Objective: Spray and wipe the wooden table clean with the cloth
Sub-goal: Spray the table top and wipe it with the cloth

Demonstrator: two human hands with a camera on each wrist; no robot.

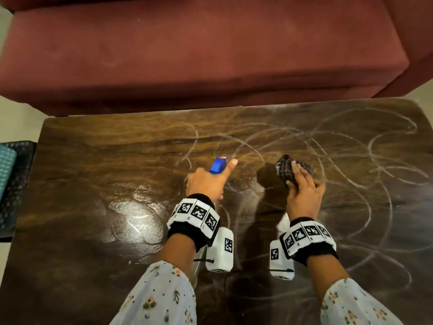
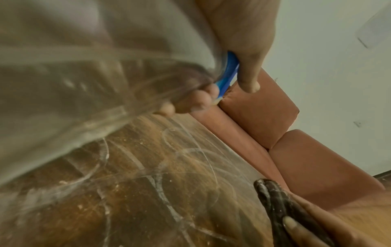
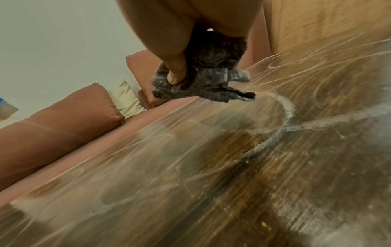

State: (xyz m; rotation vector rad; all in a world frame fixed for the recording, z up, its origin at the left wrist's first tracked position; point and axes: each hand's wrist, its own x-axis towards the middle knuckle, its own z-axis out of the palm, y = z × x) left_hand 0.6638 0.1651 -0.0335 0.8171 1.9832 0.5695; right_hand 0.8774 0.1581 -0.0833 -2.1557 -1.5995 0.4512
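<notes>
A dark wooden table (image 1: 93,184) carries white chalk-like scribbles (image 1: 375,160) over its middle and right. My left hand (image 1: 206,181) grips a clear spray bottle with a blue head (image 1: 218,165), held above the table's middle; the thumb lies along the head. In the left wrist view the clear bottle body (image 2: 84,75) fills the upper left and fingers curl round the blue trigger (image 2: 227,73). My right hand (image 1: 304,195) holds a bunched dark cloth (image 1: 290,171) just above the table. The right wrist view shows the thumb pinching the cloth (image 3: 211,80).
A maroon sofa (image 1: 199,55) runs along the table's far edge, with cushions (image 3: 63,113) against a pale wall. A patterned mat or seat (image 1: 11,184) sits off the table's left edge. A shiny wet patch (image 1: 138,212) lies left of my left wrist.
</notes>
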